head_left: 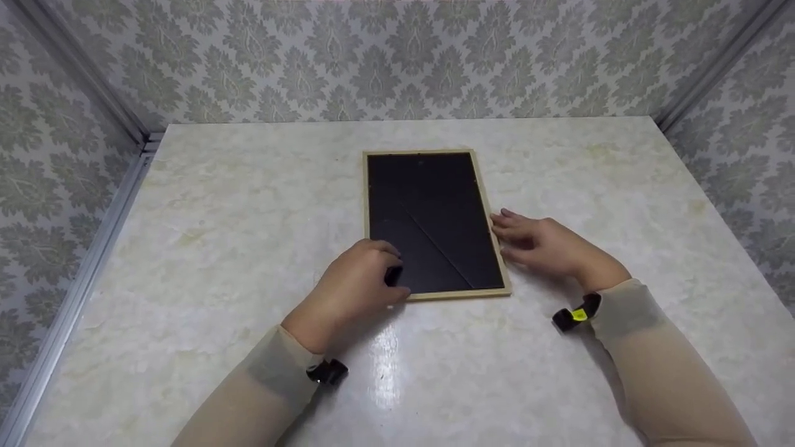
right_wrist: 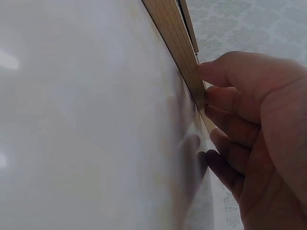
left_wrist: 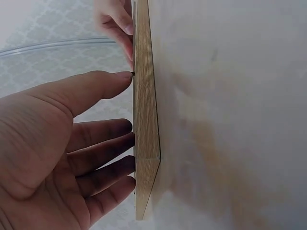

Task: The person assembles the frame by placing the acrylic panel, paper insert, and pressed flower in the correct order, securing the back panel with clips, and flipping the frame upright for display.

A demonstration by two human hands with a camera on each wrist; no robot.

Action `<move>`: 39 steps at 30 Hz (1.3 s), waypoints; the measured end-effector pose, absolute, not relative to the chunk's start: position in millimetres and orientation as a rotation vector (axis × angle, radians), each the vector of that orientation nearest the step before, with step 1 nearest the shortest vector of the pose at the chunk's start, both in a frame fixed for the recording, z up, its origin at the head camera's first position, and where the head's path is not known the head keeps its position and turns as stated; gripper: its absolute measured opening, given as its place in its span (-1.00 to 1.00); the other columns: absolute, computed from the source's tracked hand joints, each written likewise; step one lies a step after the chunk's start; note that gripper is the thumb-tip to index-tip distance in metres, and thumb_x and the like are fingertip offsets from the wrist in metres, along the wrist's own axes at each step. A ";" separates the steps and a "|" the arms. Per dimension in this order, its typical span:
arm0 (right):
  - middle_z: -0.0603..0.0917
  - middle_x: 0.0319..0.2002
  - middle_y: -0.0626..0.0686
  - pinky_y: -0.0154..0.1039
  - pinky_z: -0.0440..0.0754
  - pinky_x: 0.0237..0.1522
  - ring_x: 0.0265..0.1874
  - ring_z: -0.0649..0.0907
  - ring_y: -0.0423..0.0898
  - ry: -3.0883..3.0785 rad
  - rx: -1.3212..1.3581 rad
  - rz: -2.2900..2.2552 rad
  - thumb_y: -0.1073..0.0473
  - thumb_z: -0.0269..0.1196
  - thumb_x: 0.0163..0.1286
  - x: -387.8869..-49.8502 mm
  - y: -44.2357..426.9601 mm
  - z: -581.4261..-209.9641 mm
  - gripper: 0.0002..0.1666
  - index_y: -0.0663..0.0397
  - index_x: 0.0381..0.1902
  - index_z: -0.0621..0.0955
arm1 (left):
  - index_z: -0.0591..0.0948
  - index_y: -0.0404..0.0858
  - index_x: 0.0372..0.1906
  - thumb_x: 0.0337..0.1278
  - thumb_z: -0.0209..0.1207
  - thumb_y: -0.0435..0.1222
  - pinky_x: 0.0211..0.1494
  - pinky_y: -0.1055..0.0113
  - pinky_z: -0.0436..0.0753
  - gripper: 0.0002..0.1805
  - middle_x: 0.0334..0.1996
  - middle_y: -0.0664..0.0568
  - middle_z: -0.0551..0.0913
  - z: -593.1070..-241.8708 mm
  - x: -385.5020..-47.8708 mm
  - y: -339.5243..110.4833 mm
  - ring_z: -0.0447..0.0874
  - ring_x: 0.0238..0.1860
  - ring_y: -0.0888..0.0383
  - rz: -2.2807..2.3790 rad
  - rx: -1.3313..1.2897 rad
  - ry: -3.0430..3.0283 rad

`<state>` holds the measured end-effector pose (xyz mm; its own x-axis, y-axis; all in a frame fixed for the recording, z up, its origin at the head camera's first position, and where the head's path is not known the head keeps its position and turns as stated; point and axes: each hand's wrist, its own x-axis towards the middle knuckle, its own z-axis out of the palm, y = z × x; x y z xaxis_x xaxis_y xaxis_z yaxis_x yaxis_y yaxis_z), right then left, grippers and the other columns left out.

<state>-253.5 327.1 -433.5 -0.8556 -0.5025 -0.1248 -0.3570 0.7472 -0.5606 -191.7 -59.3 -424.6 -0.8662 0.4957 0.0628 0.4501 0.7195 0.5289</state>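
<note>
Cream, marble-patterned surface extends beyond the left side. The left hand meets the near-left corner of a black-backed rectangular frame with a pale wooden border. Its thumb lies by the near short edge and its other fingers by the corner, tips touching the upper rim, loosely bent rather than wrapped around.

From this hand the frame, flat on the surface, extends forward and rightward; its long axis runs away from the person, the far end leaning slightly left. A thin diagonal seam slants across the backing towards the near-right corner, apart from either hand.

The right hand is beside the right long edge, relaxed fingers touching the wood; the frame lies to its left. The left hand is nearer the frame's near end.
</note>
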 end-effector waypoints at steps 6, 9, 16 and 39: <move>0.34 0.79 -0.13 0.28 0.18 0.82 0.86 0.18 0.05 2.664 -0.653 -0.781 0.00 0.37 0.70 -255.3 324.6 -431.6 -0.30 -0.05 0.68 0.49 | 0.89 -0.40 0.07 0.18 0.61 -0.19 0.48 -0.04 0.73 -0.55 0.24 -0.18 0.84 -424.8 -187.4 -59.1 0.74 0.37 -0.19 0.834 0.721 2.891; 0.34 0.78 -0.10 0.30 0.19 0.81 0.86 0.19 0.08 2.666 -0.673 -0.777 0.01 0.37 0.70 -256.1 324.4 -430.2 -0.29 -0.05 0.68 0.49 | 0.88 -0.38 -0.05 0.14 0.60 -0.22 0.33 -0.01 0.77 -0.64 0.10 -0.13 0.87 -423.6 -184.9 -57.6 0.79 0.22 -0.12 0.840 0.675 2.908; 0.32 0.79 -0.08 0.31 0.17 0.81 0.86 0.17 0.10 2.636 -0.685 -0.769 0.03 0.41 0.66 -255.6 324.1 -426.4 -0.24 -0.03 0.70 0.46 | 0.65 -0.14 -0.52 0.06 0.58 -0.27 -0.31 0.13 0.55 -0.72 -0.51 0.09 0.66 -420.9 -183.1 -50.4 0.50 -0.41 0.12 0.800 0.583 2.929; 0.31 0.79 -0.06 0.32 0.19 0.81 0.85 0.20 0.11 2.642 -0.692 -0.754 -0.03 0.47 0.61 -251.0 328.6 -428.4 -0.17 -0.05 0.70 0.46 | 0.49 -0.05 -0.81 -0.03 0.60 -0.25 -0.43 0.18 0.46 -0.49 -0.79 0.22 0.47 -417.0 -185.3 -34.6 0.40 -0.60 0.15 0.701 0.512 2.923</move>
